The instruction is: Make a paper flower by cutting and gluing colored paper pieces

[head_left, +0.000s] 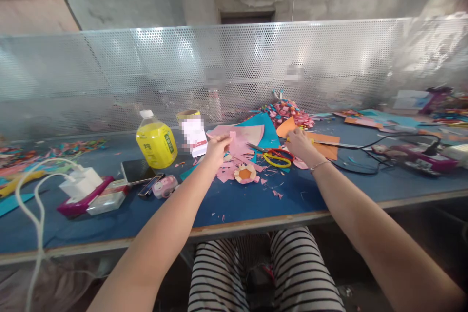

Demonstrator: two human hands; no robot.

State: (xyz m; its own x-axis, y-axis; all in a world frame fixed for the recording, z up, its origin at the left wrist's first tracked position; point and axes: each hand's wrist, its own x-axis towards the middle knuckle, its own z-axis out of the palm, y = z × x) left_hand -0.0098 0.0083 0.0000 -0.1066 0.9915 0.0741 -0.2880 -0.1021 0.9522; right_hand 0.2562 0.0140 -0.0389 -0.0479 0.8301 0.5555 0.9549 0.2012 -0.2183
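My left hand (218, 148) pinches a small pink paper piece (233, 135) above a larger pink paper sheet (252, 132). Closed over an orange sheet's edge, my right hand (300, 145) has a bit of yellow showing beside its fingers; what it holds is not clear. Between the hands lie scissors (276, 157) with yellow and red handles, blades toward the left. A pale ring-shaped paper piece with an orange centre (244, 174) rests among pink scraps (226, 173) nearer me. Blue paper (269, 129) and orange paper (327, 145) lie behind and to the right.
On the left stand a yellow-liquid bottle (156, 144), a phone (137, 171), a charger (81, 183) on a power strip and a pink tape dispenser (165, 186). A heap of colourful paper bits (287, 113) sits by the perforated metal screen (146, 68). Black cable (360, 173) runs right.
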